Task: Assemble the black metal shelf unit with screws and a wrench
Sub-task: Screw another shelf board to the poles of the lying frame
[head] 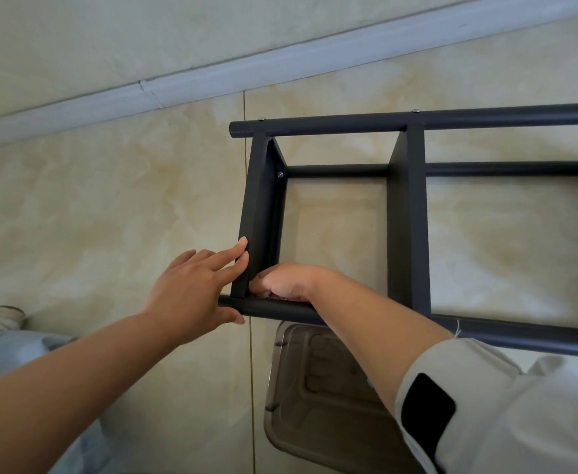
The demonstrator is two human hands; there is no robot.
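Note:
The black metal shelf unit (407,213) lies on its side over the tiled floor, with round poles at the top and bottom and flat shelf panels between them. My left hand (191,285) rests with straight fingers against the outer face of the end panel (258,213), thumb under the near pole (280,311). My right hand (289,282) is curled inside the corner where that panel meets the near pole; what its fingertips hold is hidden. Silver screw heads (280,173) show at the far joints.
A grey plastic tray or lid (315,398) lies on the floor under the near pole. A pale baseboard (212,80) runs along the wall behind. My knee in light trousers (7,347) is at the left.

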